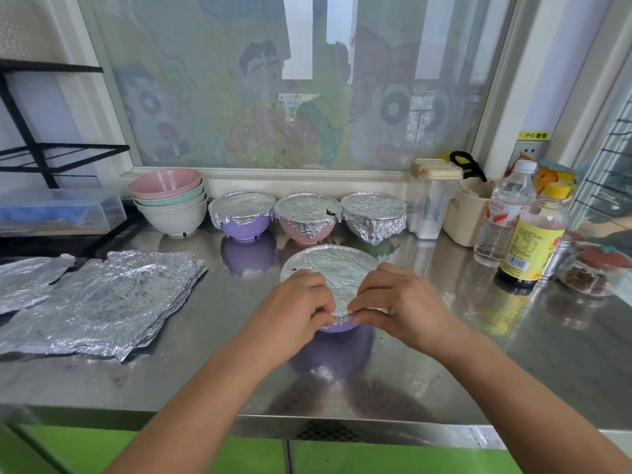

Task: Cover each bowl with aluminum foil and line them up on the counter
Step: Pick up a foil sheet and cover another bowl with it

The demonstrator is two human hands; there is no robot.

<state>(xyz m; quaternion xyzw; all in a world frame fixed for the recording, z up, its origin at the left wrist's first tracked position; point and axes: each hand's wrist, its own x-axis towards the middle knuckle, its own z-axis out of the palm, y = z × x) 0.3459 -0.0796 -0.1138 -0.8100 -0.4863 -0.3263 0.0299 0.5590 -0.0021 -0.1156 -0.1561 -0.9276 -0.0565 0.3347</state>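
Note:
A purple bowl [337, 326] stands in the middle of the steel counter [444, 354], its top covered by a sheet of foil [330, 268]. My left hand [294, 314] and my right hand [398, 297] both pinch the foil's near edge against the bowl's rim. Along the window sill stand three foil-covered bowls in a row: a purple one [242, 213], a pink one [307, 217] and one wrapped almost fully [373, 215]. To their left is a stack of uncovered bowls [169, 201], pink on top. A pile of foil sheets [102, 299] lies flat at the left.
At the right stand a water bottle [502, 217], a dark sauce bottle [531, 241], a cream tub [466, 210], a clear lidded container [432, 196] and a small glass jar [591, 271]. A clear plastic box [58, 210] and a black rack [41, 145] are at the far left.

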